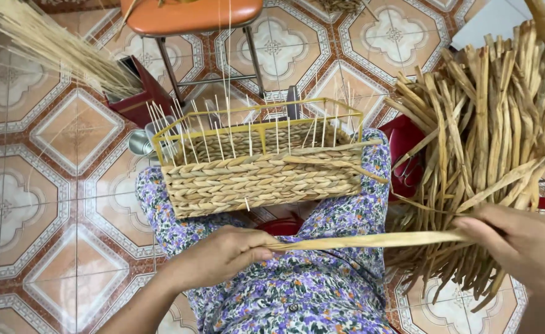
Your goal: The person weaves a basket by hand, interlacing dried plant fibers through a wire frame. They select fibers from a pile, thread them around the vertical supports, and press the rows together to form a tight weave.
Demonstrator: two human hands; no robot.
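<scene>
A half-woven straw basket point(263, 176) on a yellow wire frame rests on my knees, thin upright sticks rising from its wall. My left hand point(226, 253) pinches one end of a flat dried straw strand point(371, 240) over my floral-clothed lap. My right hand point(519, 244) grips the same strand further along, at the edge of a big bundle of dried straw strands point(489, 142) on the right. The strand is stretched nearly level between both hands.
An orange stool point(192, 15) on metal legs stands behind the basket. A sheaf of thin pale sticks point(56, 43) lies at upper left in a dark red holder point(139, 96). A red plastic item point(408, 151) sits by my right knee. The floor is patterned tile.
</scene>
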